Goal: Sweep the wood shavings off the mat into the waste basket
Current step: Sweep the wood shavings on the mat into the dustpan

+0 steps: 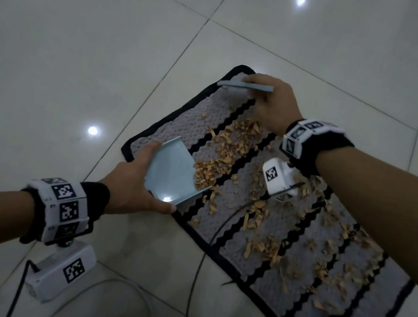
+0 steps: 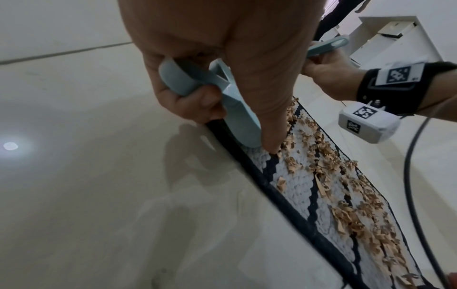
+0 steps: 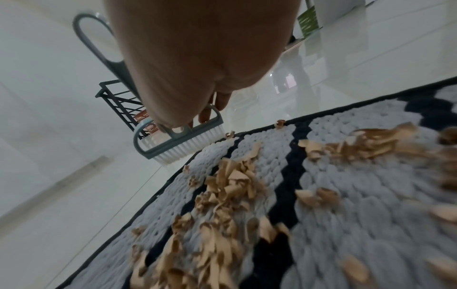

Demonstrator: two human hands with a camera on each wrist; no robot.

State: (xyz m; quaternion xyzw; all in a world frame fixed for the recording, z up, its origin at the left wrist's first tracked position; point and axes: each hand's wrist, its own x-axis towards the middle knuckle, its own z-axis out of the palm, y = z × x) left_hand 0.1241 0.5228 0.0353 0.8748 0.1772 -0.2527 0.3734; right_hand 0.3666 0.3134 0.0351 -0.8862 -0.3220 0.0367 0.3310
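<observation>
On a pale tiled floor [image 1: 81,52], running from the middle of the head view down to its lower right, lies a grey knitted mat [image 1: 241,236] with black zigzag stripes and a black border. Tan wood shavings [image 1: 232,145] are scattered over most of it, thickest near the centre of the frame and thinning toward the lower right.

At centre left, the left hand [image 1: 133,187] grips a pale blue dustpan [image 1: 171,174]. Its fingers are curled around the handle, as the left wrist view shows, and the thumb lies along the pan's near edge. The pan's lip rests on the mat, with a small heap of shavings on it.

Above centre, the right hand [image 1: 273,102] holds a small blue hand brush [image 1: 245,86] at the mat's far corner, fingers wrapped around its looped handle. In the right wrist view its white bristles sit at the mat's edge.

Both wrists wear black bands carrying white marker blocks. A dark cable [image 1: 202,255] trails across the mat's near edge. A black wire rack [image 3: 118,105] stands beyond the brush in the right wrist view.
</observation>
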